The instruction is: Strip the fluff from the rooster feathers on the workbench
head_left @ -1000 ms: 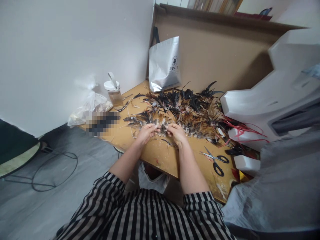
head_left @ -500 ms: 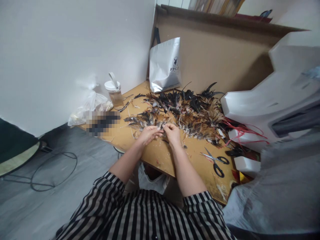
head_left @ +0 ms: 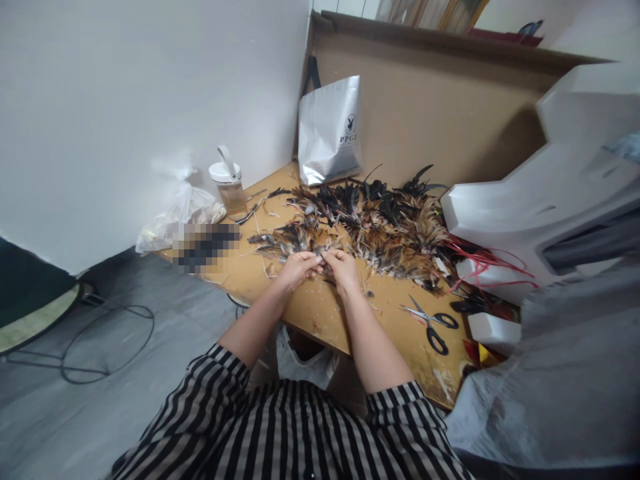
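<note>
A big heap of brown and black feathers (head_left: 385,227) lies across the wooden table (head_left: 320,310). My left hand (head_left: 296,268) and my right hand (head_left: 341,268) meet at the near edge of the heap, fingertips pinched together on a small bunch of feathers (head_left: 320,257). Both hands are closed around it and nearly touch each other. What lies between the fingers is mostly hidden.
Black-handled scissors (head_left: 430,320) lie to the right of my hands. A lidded jar (head_left: 229,181), a plastic bag (head_left: 175,213) and a silver paper bag (head_left: 330,130) stand at the back. White foam blocks (head_left: 530,193) and red strings (head_left: 480,263) crowd the right side.
My right hand has moved left, closing the gap to my left hand, so the fingertips now meet on the feathers. The left hand has barely shifted.
</note>
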`<act>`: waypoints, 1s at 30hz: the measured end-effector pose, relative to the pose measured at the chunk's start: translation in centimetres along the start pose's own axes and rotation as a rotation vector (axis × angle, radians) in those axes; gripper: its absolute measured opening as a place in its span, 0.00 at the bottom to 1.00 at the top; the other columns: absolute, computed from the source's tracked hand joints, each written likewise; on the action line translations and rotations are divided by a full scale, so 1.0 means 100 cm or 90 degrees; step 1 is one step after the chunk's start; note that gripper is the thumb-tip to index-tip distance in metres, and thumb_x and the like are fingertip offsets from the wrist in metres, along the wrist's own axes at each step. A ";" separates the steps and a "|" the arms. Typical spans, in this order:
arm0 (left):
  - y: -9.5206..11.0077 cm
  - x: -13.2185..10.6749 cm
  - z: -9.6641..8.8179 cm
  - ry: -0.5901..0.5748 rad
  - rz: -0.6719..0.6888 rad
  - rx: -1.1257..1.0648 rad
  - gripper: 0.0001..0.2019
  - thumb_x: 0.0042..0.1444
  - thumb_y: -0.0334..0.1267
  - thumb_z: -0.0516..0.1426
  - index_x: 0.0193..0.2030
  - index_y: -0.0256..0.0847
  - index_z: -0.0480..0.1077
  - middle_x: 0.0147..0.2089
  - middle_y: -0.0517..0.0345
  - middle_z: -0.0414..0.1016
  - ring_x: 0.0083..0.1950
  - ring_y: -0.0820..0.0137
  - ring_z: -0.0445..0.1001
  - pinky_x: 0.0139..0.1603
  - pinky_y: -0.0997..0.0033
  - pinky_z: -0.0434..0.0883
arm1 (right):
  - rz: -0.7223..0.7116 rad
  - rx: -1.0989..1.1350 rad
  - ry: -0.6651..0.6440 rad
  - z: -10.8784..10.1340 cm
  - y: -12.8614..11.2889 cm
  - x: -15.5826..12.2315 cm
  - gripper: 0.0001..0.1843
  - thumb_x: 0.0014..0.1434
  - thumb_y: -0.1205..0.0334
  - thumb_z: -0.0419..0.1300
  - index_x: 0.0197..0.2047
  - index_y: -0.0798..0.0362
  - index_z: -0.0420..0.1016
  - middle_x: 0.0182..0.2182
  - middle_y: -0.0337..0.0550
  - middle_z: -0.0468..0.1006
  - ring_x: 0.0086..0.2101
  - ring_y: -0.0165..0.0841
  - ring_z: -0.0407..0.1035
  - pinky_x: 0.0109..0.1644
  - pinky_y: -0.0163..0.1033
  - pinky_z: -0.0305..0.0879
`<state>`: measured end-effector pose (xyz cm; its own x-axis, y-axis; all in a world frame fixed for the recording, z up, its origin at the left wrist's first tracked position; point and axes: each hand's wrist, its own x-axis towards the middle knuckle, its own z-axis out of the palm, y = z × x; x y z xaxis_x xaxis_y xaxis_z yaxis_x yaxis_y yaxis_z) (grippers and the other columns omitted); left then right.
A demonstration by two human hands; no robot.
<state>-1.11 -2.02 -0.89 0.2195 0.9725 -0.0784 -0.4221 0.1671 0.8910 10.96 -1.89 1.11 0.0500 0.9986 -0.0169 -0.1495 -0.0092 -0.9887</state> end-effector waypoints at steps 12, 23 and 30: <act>0.006 -0.004 0.002 -0.017 -0.013 0.020 0.13 0.40 0.40 0.62 0.29 0.31 0.71 0.26 0.52 0.73 0.22 0.80 0.67 0.20 0.82 0.60 | 0.100 0.124 -0.018 0.000 -0.002 0.000 0.15 0.34 0.56 0.66 0.23 0.55 0.68 0.11 0.30 0.61 0.13 0.19 0.50 0.15 0.27 0.42; 0.004 -0.002 0.001 -0.013 -0.006 0.022 0.11 0.39 0.38 0.62 0.26 0.31 0.70 0.22 0.58 0.70 0.19 0.82 0.64 0.20 0.82 0.59 | 0.067 0.059 -0.008 0.001 0.001 -0.001 0.15 0.35 0.54 0.65 0.23 0.55 0.68 0.11 0.30 0.63 0.12 0.19 0.49 0.15 0.28 0.41; 0.001 -0.002 0.000 -0.031 0.016 0.110 0.12 0.42 0.41 0.60 0.28 0.32 0.71 0.22 0.55 0.72 0.19 0.79 0.66 0.20 0.79 0.60 | 0.042 0.022 -0.022 -0.003 0.000 0.001 0.15 0.35 0.54 0.65 0.19 0.55 0.65 0.12 0.32 0.65 0.15 0.22 0.55 0.18 0.30 0.48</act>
<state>-1.22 -2.18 -0.80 0.2542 0.9664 -0.0368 -0.2718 0.1079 0.9563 11.23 -1.84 1.09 0.0050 0.9971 -0.0759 -0.1849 -0.0737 -0.9800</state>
